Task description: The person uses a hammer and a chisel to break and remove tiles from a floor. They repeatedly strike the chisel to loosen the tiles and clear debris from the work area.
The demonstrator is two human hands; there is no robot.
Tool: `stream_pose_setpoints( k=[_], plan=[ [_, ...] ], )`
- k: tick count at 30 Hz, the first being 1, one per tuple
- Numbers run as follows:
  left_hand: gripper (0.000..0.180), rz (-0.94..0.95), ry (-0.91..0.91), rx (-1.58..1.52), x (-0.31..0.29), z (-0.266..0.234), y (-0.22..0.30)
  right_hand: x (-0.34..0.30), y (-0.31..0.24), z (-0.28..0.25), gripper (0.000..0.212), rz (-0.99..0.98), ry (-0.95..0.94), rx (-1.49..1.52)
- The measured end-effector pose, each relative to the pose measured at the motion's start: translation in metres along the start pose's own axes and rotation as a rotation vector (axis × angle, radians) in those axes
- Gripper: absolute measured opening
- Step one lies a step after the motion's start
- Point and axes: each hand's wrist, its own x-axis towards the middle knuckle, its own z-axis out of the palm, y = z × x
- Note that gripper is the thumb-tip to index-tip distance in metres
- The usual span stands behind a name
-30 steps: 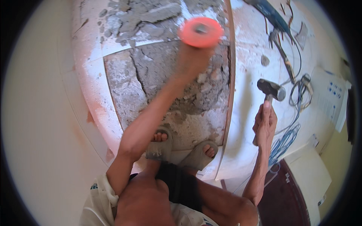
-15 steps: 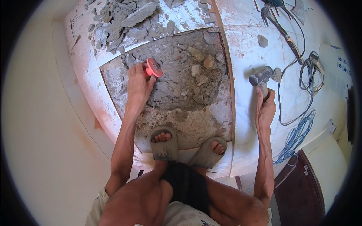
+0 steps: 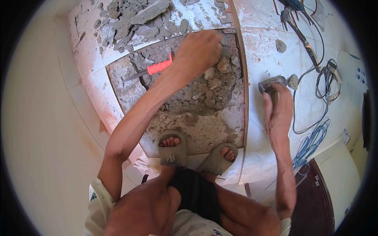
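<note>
Hammer [image 3: 266, 87] beneath the right grip [image 3: 281, 108], loosely spread; left grip [image 3: 199, 50] above rubble [image 3: 212, 92], its closure unclear.

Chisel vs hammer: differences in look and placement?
Colour: the chisel has a bright red-pink handle and guard; the hammer shows a grey-black head.
Shape: the chisel has a slim shaft; the hammer has a blocky head.
Place: the chisel lies in the broken-up patch; the hammer is over the white tiles.
Contact: no hand grips the chisel; the right hand is at the hammer.
Shared: both are hand tools.
</note>
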Motion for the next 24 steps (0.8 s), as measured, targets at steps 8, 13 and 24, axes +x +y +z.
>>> stream_pose_setpoints(
  k=[8, 13, 24],
  plan=[
    [0.037, -0.056, -0.130, 0.018, -0.047, 0.029, -0.014, 0.146, -0.028, 0.095, 0.041, -0.447, -0.266, 0.082],
    [0.033, -0.067, -0.193, -0.139, -0.106, -0.009, -0.013, 0.119, -0.066, 0.143, 0.041, -0.297, -0.052, 0.105],
    [0.034, -0.144, -0.170, -0.585, -0.088, -0.047, -0.028, 0.054, -0.115, 0.132, 0.043, -0.109, -0.470, 0.299]
  ],
)
